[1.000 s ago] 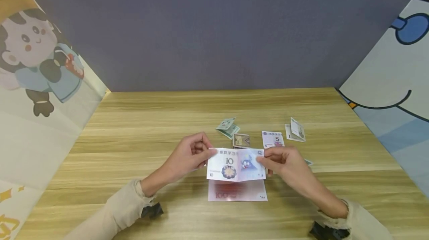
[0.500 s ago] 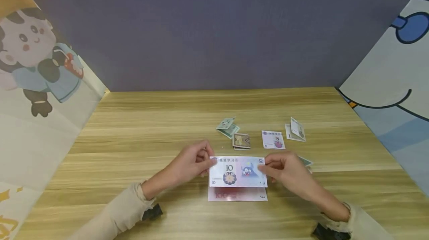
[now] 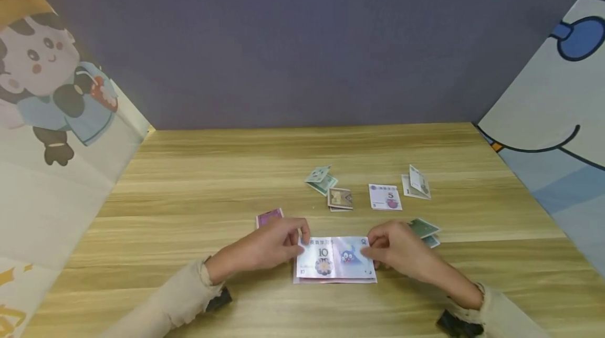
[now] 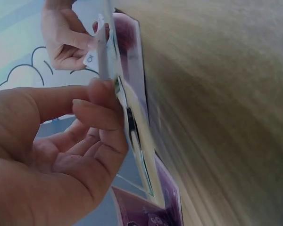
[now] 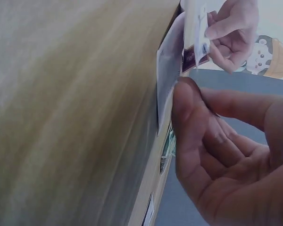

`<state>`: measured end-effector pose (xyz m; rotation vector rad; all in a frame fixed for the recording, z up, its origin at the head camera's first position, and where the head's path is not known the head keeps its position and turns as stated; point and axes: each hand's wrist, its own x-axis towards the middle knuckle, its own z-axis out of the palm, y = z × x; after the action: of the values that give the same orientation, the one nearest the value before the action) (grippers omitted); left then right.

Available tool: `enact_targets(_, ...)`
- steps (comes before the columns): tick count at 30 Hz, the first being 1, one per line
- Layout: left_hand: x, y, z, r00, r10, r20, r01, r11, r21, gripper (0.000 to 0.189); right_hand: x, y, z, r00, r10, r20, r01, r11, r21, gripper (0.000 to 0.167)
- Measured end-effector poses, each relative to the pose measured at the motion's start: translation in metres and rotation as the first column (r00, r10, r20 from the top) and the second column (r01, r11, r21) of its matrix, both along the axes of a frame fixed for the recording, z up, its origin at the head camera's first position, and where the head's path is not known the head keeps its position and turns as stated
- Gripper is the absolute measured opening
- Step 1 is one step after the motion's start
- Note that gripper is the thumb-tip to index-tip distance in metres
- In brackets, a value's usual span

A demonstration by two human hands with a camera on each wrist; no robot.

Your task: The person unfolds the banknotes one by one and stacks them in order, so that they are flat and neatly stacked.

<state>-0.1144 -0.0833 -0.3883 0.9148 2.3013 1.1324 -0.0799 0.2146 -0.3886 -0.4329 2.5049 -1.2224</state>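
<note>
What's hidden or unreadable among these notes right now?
Head view: pink paper note, mostly under the lilac-blue paper 10 note.
Head view: lower part of purple folded paper note, behind left hand.
Head view: left end of dark-green folded paper note, behind right hand.
Head view: fine print on brown folded paper note, too small.

Tons of room on the left side of the tabletop (image 3: 179,180), just bare wood out to the side wall (image 3: 94,170); there's also a bare patch nearer the body between the two sleeves; the middle is the tight bit, since the left hand (image 3: 271,246) and right hand (image 3: 399,249) bracket the 10 note (image 3: 337,257); behind it a strip runs crosswise, pinched by the purple note (image 3: 268,217) and dark green note (image 3: 424,226); farther back, the brown note (image 3: 340,198) and 5 note (image 3: 385,197) leave a narrow gap; the back panel (image 3: 307,44) blocks the far edge.
</note>
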Motion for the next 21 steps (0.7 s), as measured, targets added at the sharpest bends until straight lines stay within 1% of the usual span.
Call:
enact_targets(5, -0.001, 0.003, -0.006, 0.997, -0.055, -0.055, 0.051, 0.996, -0.070, 0.015, -0.002, 0.001, -0.007, 0.997, 0.072, 0.018, -0.072, 0.997, 0.013, 0.026)
enact_targets(6, -0.002, 0.004, -0.007, 0.996, -0.064, -0.059, 0.059, 0.995, -0.079, 0.015, -0.003, 0.002, -0.008, 0.996, 0.080, 0.029, -0.081, 0.997, 0.016, 0.025)
enact_targets(8, -0.002, 0.006, -0.008, 0.997, -0.071, -0.043, 0.067, 0.994, -0.085, 0.014, -0.005, 0.003, -0.009, 0.994, 0.092, 0.053, -0.093, 0.995, 0.020, 0.026)
enact_targets(11, -0.004, 0.009, -0.008, 0.998, -0.062, -0.018, 0.060, 0.994, -0.091, 0.014, -0.011, 0.005, -0.010, 0.992, 0.100, 0.074, -0.102, 0.994, 0.031, 0.028)
enact_targets(13, -0.007, 0.011, -0.007, 0.999, -0.047, -0.005, 0.046, 0.994, -0.097, 0.013, -0.015, 0.007, -0.010, 0.991, 0.104, 0.082, -0.107, 0.994, 0.033, 0.030)
enact_targets(17, -0.010, 0.015, -0.006, 1.000, -0.017, 0.010, 0.018, 0.994, -0.109, 0.011, -0.022, 0.010, -0.011, 0.991, 0.105, 0.085, -0.109, 0.993, 0.044, 0.028)
enact_targets(21, -0.013, 0.017, -0.007, 1.000, -0.003, -0.013, 0.002, 0.992, -0.130, 0.011, -0.025, 0.009, -0.009, 0.992, 0.093, 0.086, -0.098, 0.994, 0.056, 0.027)
